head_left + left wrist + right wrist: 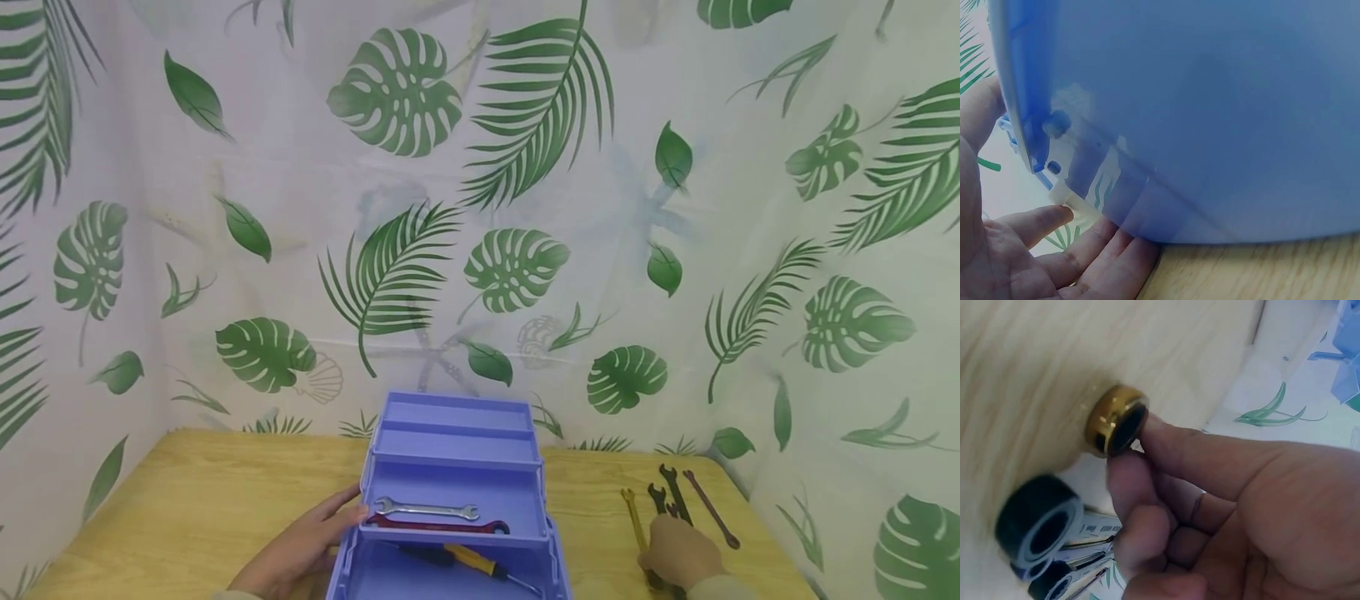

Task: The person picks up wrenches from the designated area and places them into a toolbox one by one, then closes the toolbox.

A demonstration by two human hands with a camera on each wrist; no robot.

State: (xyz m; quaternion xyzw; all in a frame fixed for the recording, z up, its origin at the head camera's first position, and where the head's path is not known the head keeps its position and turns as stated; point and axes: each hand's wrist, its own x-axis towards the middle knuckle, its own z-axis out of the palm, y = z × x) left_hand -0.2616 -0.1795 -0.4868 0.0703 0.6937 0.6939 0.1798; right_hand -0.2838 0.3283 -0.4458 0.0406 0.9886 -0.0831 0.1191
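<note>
A blue toolbox (450, 537) stands with its stepped trays raised. My left hand (303, 546) rests against its left side; the left wrist view has the fairly straight fingers (1110, 250) lying along the wall. At the right, my right hand (678, 550) pinches a gold wrench (633, 517) between thumb and forefinger. Its ring end (1116, 422) shows in the right wrist view, right over the wood. Black wrenches (675, 487) lie partly hidden under that hand, with a dark red wrench (712, 508) beside them.
The toolbox's lower tray holds a silver wrench (427, 509) and a red wrench (438, 525). In the bottom compartment lies a screwdriver (472, 560) with a yellow and black handle. Behind the wooden table (225, 492) hangs a leaf-patterned cloth (300, 183).
</note>
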